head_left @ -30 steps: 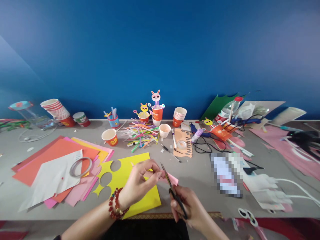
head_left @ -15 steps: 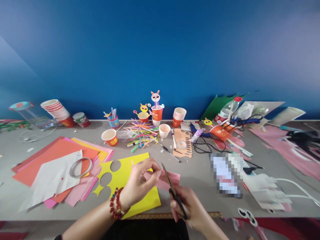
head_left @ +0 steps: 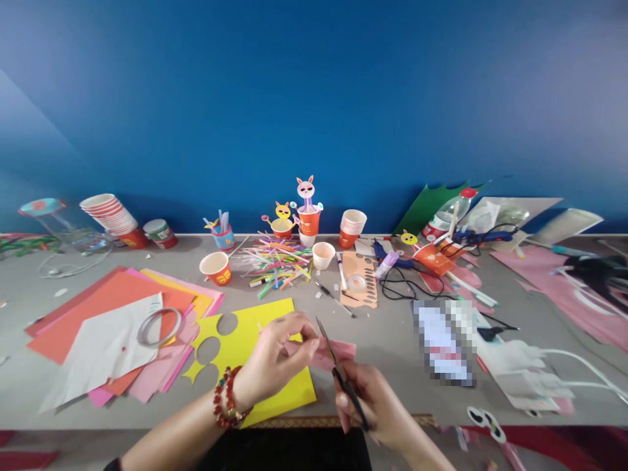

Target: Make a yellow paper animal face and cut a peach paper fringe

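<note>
My left hand (head_left: 277, 358), with a red bead bracelet at the wrist, pinches a small pink paper piece (head_left: 338, 351) just above the table. My right hand (head_left: 375, 409) grips black-handled scissors (head_left: 338, 373), their blades pointing up and away into the pink paper. Both hands hover over a yellow sheet (head_left: 255, 356) with round holes cut out of it, lying at the table's near edge.
A stack of orange, pink and white paper with a tape ring (head_left: 158, 327) lies left. Paper cups (head_left: 216, 268), a pile of coloured straws (head_left: 277, 261), bunny cup figures (head_left: 307, 212), pens and a stencil (head_left: 360, 281) sit behind. Cables, a bottle and pink sheets crowd the right.
The pink paper has turned a little in my left fingers, lying flatter and wider. The scissors and my right hand shifted slightly downward. Nothing else on the table moved.
</note>
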A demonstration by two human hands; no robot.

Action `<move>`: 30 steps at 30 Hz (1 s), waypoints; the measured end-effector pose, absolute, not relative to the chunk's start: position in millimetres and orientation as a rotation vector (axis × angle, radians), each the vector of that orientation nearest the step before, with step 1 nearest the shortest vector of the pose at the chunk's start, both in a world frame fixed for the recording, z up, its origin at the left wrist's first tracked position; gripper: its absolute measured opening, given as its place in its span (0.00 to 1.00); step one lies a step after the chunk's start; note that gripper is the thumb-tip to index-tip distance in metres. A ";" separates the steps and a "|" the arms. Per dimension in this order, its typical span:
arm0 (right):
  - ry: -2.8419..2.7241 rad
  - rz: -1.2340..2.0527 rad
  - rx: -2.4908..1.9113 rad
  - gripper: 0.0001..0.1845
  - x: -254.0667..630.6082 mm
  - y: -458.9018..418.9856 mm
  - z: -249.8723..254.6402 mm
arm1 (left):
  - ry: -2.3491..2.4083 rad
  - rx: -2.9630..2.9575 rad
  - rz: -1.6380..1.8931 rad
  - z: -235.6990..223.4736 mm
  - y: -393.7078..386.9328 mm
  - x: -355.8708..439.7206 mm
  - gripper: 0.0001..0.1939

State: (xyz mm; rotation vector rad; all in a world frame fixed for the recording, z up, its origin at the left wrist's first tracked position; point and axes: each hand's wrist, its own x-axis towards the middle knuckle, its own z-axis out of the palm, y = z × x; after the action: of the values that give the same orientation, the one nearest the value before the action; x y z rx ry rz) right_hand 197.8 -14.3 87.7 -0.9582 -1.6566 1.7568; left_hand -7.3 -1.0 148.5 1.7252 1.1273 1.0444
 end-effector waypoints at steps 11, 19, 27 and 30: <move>-1.665 1.780 -0.935 0.27 198.3 -13.7 86.7 | 1.124 1.741 1.036 149.0 1.5 -7.5 0.06; -1.637 1.798 -0.945 0.29 196.6 -15.2 90.1 | 1.104 1.738 1.051 149.9 0.6 -7.0 0.08; -1.608 1.792 -1.001 0.32 193.4 -15.0 92.6 | 1.154 1.717 1.058 150.5 1.3 -6.4 0.07; -1.587 1.802 -1.005 0.33 192.7 -15.4 92.3 | 1.161 1.705 1.057 149.8 1.1 -6.3 0.07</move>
State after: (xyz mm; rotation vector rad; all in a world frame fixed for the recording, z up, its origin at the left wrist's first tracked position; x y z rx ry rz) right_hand 192.7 -15.4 92.3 -1.0050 -1.5867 1.8023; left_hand -6.3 1.1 149.8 1.7047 1.1608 1.0566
